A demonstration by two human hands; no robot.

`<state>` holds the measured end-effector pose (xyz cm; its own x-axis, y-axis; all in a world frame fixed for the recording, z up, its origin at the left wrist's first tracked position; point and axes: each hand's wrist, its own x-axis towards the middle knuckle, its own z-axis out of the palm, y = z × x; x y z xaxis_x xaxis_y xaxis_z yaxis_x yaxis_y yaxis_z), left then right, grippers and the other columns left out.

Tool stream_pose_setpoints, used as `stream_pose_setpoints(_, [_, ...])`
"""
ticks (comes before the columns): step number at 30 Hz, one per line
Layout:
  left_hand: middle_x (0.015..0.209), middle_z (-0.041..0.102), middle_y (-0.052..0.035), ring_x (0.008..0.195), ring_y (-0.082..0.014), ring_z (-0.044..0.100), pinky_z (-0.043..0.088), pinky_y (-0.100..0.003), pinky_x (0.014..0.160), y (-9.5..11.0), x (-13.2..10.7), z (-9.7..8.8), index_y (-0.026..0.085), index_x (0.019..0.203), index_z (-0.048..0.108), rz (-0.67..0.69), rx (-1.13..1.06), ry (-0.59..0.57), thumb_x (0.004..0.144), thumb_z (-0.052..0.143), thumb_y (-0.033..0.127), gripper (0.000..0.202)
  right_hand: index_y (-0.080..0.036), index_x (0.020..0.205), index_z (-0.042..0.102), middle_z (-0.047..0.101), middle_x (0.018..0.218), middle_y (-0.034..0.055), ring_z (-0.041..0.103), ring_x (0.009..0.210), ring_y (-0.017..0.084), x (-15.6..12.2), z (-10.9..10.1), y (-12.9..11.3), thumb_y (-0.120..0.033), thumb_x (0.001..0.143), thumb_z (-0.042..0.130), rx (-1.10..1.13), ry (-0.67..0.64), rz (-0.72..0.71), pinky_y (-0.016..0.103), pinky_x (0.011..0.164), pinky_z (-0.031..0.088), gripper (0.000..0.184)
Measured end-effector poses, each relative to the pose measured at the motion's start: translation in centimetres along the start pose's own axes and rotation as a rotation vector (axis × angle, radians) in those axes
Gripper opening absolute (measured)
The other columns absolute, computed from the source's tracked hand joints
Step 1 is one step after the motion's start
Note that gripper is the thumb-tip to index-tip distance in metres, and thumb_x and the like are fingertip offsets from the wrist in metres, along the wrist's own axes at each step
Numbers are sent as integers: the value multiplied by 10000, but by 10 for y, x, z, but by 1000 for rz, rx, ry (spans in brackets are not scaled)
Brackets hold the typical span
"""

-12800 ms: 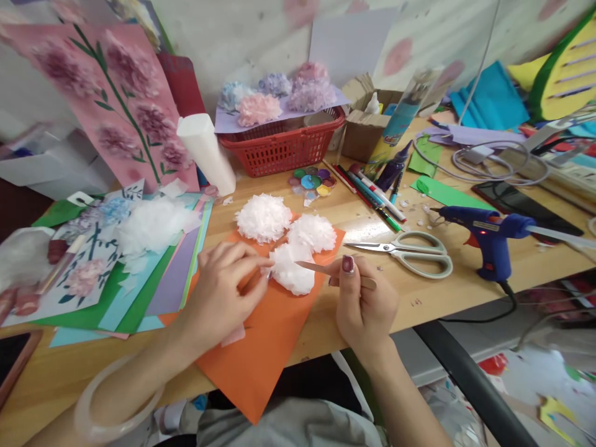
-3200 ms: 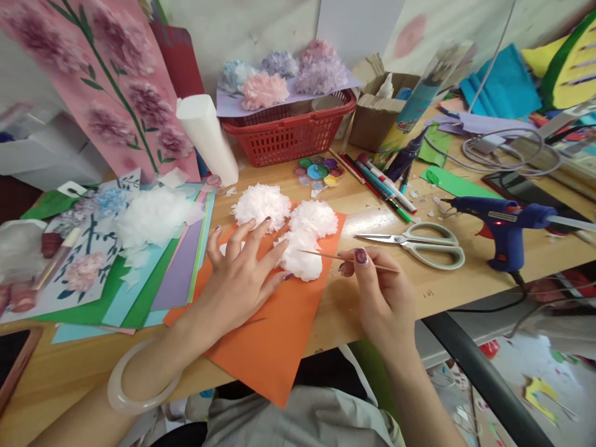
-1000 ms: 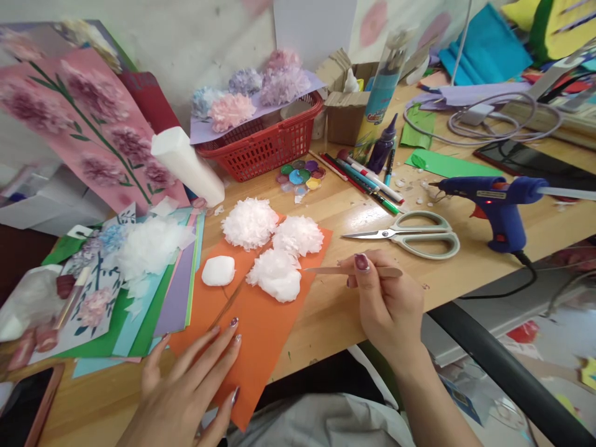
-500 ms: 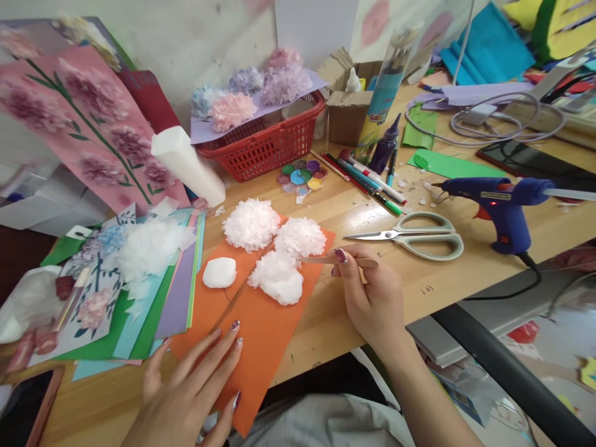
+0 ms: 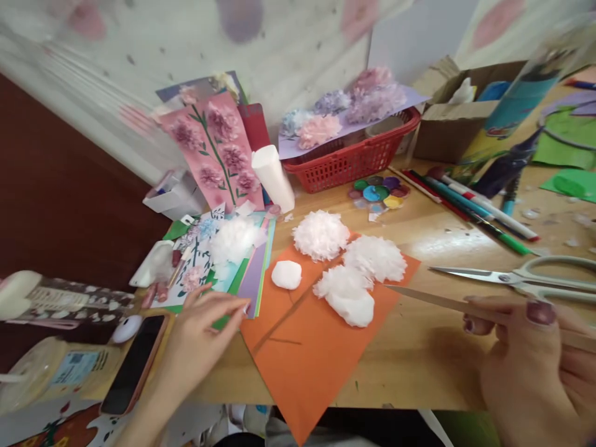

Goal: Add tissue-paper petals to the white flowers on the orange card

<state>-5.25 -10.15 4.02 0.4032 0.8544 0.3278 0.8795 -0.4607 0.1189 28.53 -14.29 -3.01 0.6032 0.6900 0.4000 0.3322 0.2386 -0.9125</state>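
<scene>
An orange sheet of card lies on the table with a drawn brown stem. On it are several white ruffled paper pompoms, one of them at the top and a partly smooth one lower down. A flat white pad sits left of the stem. My right hand grips a thin flat wooden stick, whose tip points at the pompoms. My left hand is off the card, beside its left edge, thumb and fingers pinched together; what they hold, if anything, is too small to name.
Scissors lie right of the card, pens behind them. A red basket with paper flowers stands at the back, near a white bottle. White tissue tops coloured papers at left; a phone lies in front.
My left hand has lifted from the orange card and moved left toward the coloured papers, its fingers now pinched. My right hand, with the stick, has drawn away to the right. The view has swung left.
</scene>
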Motion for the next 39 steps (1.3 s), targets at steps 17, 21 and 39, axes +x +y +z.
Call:
stream_pose_setpoints(17, [989, 806, -113, 1091, -291, 732, 388, -554, 1133, -31, 100, 63, 184, 1193, 544, -290, -161, 91, 886, 546, 230, 310, -259, 802, 749, 577, 601, 13, 516, 555, 174, -7, 2, 8, -431, 1005, 568, 39, 73, 3, 361, 559, 354, 322])
stream_pose_setpoints(21, [955, 805, -117, 909, -252, 787, 599, -420, 872, -4, 85, 47, 190, 1138, 485, -376, -402, 66, 847, 573, 333, 337, -235, 779, 754, 573, 572, 6, 515, 538, 165, -6, 7, 4, -367, 989, 599, 230, 154, 35, 328, 505, 347, 293])
stream_pose_setpoints(39, [808, 785, 39, 906, -239, 741, 505, -428, 883, 137, 77, 61, 264, 1078, 601, -66, -485, -266, 867, 626, 162, 236, -230, 760, 682, 594, 556, -11, 582, 500, 151, -34, -8, -8, -298, 1034, 501, -47, 119, -37, 299, 509, 459, 335])
